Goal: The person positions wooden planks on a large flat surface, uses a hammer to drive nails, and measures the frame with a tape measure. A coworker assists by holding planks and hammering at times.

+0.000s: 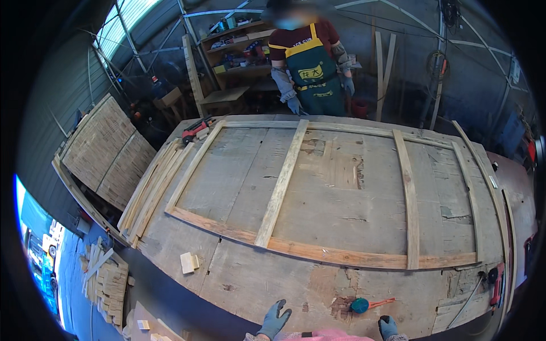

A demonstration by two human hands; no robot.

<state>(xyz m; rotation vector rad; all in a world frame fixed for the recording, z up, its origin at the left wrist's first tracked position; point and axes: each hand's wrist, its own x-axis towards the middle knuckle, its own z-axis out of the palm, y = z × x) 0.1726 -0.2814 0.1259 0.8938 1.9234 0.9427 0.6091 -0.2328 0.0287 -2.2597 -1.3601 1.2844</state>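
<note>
My left hand (274, 320), in a grey-blue glove, is at the near edge of a large wooden worktable (250, 278). Its fingers are spread and hold nothing. Further right along that edge, my right hand (388, 327) is gloved too; its fingers look loosely apart with nothing visible in them. Between the hands, closer to the right one, lies a round teal thing with an orange-red handle (360, 306), its kind unclear. Beyond them a rectangular frame of wooden strips (341, 254) lies flat on the table, with crosspieces (282, 182) running from near to far.
Across the table stands a person in a green apron (313, 74), gloved hands lowered. Red tools lie at the far left (196, 131) and right edge (496, 284). Loose strips (156, 187) line the left side; a small pale block (189, 262) sits front left. Stacked wood (108, 284) stands below.
</note>
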